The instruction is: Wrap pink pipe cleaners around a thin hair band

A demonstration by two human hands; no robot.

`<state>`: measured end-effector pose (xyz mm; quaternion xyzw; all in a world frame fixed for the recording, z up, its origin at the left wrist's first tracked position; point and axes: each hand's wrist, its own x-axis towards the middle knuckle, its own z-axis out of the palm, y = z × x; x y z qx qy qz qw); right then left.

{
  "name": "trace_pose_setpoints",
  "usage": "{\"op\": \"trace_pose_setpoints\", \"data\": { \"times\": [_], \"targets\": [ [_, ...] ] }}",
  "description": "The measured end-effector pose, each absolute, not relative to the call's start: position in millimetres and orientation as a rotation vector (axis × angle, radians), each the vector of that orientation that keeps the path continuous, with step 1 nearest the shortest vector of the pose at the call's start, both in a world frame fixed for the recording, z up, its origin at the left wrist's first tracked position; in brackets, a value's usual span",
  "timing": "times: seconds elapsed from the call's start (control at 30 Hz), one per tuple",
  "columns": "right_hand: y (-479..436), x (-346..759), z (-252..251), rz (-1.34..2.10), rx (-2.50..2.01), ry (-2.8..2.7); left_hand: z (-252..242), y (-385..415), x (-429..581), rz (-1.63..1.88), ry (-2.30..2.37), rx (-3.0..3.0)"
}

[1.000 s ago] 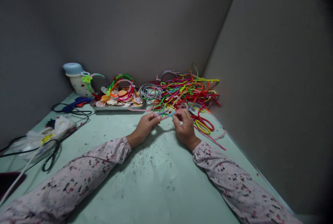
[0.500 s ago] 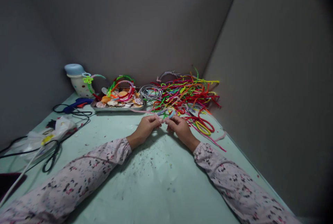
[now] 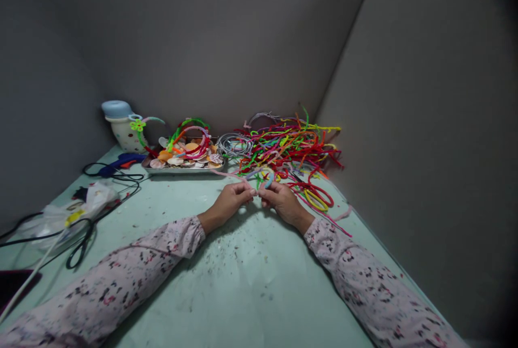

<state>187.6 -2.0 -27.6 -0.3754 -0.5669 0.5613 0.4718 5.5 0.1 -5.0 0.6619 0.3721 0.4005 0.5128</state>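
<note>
Both hands meet over the middle of the table, their fingertips almost touching. My left hand [image 3: 232, 200] is closed in a pinch on a pink pipe cleaner [image 3: 225, 174], whose free end trails left toward the shell tray. Pinched in my right hand [image 3: 285, 203] is a pipe cleaner ring [image 3: 268, 177], with blue, yellow and lilac stretches and a pink part at the fingertips. Green and red bits show inside the ring. The fingers hide where the pink pipe cleaner and the ring come together.
Behind the hands lies a heap of coloured pipe cleaners [image 3: 291, 143], beside a grey wire coil [image 3: 234, 144]. A metal tray [image 3: 186, 170] holds shells and pipe cleaner headbands. Further left are a lidded cup [image 3: 123, 129], a blue glue gun [image 3: 121, 162], black cables and a plastic bag [image 3: 97, 197].
Both hands have come slightly nearer to me, and more of the ring shows above the right fingers. The pink strand's free end has shifted a little to the right.
</note>
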Motion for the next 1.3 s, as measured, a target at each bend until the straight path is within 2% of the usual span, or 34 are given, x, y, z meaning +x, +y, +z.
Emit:
{"op": "trace_pose_setpoints", "data": {
  "times": [0.4,1.0,1.1,1.23,1.3],
  "targets": [
    [-1,189,-29,1.525,-0.812,-1.26,-9,4,6,0.954,0.875,1.539],
    [0,189,-34,1.477,-0.905,-1.332,-12,8,5,0.995,0.884,1.439],
    [-6,189,-30,1.15,-1.002,-1.488,-12,8,4,1.004,0.873,1.389],
    [-15,187,-22,0.371,-0.948,-1.646,-11,9,4,0.991,0.874,1.402],
    [-18,185,-19,0.234,-0.899,-1.675,-12,9,4,0.982,0.877,1.414]
  ]
}}
